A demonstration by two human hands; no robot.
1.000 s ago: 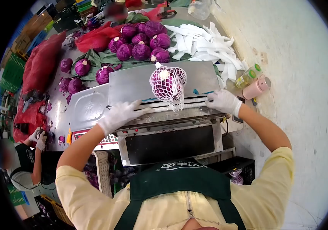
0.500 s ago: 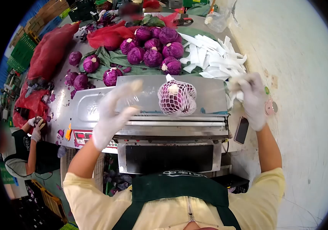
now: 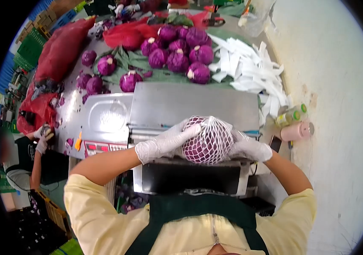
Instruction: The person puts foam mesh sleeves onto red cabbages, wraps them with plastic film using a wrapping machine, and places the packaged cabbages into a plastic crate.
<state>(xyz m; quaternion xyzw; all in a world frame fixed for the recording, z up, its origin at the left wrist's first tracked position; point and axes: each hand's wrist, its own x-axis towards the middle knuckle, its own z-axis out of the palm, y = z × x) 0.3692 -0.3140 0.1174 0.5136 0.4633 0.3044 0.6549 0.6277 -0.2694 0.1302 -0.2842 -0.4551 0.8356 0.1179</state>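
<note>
A purple cabbage in a white foam net [image 3: 208,142] is held between my two gloved hands, over the front edge of the metal sealing machine [image 3: 194,102]. My left hand [image 3: 168,140] presses on its left side, with fingers reaching over the top. On the right side my right hand [image 3: 249,148] is wrapped against it, its fingertips partly hidden behind the net. Left of the machine sits a scale [image 3: 107,117] with a metal tray and red display.
Loose purple cabbages [image 3: 178,60] lie on green cloth behind the machine, beside white foam nets [image 3: 249,66]. Bottles [image 3: 294,131] and a phone [image 3: 275,143] are at the right by the wall. A co-worker [image 3: 24,157] stands at the left near red mesh sacks [image 3: 64,51].
Both hands have come together from either side and taken hold of the netted cabbage. It has moved from the machine's top toward my body.
</note>
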